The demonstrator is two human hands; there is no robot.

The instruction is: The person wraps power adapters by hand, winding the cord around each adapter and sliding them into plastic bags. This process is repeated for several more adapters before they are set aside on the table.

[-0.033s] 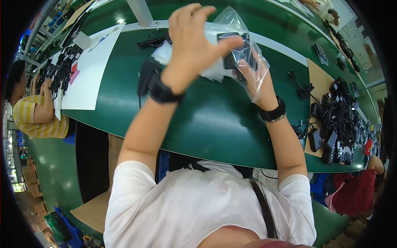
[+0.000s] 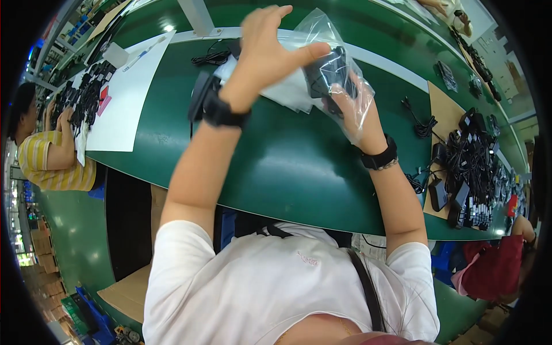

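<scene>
In front of me, over the far part of the green table, my right hand [image 2: 362, 109] grips a clear plastic bag [image 2: 315, 27] with a boxy black adapter [image 2: 324, 77] inside. The bag drapes over my right fingers, and its upper corner sticks up. My left hand [image 2: 263, 60] is raised just left of the bag, fingers spread and slightly blurred. Its thumb overlaps the adapter's upper edge in the picture; whether it touches the bag I cannot tell. Below my left hand lie flat clear bags [image 2: 286, 95], partly hidden by it.
A coiled black cable [image 2: 211, 56] lies beyond my left wrist. To the right, black adapters and cords [image 2: 471, 155] are heaped on brown cardboard [image 2: 438, 109]. A person in a striped shirt [image 2: 54, 158] sits far left by a white sheet [image 2: 129, 103]. Another person's red garment [image 2: 494, 267] shows at right.
My left hand has shifted slightly left and toward me, its thumb drawing back across the adapter. My right hand stays nearly in place with the bag.
</scene>
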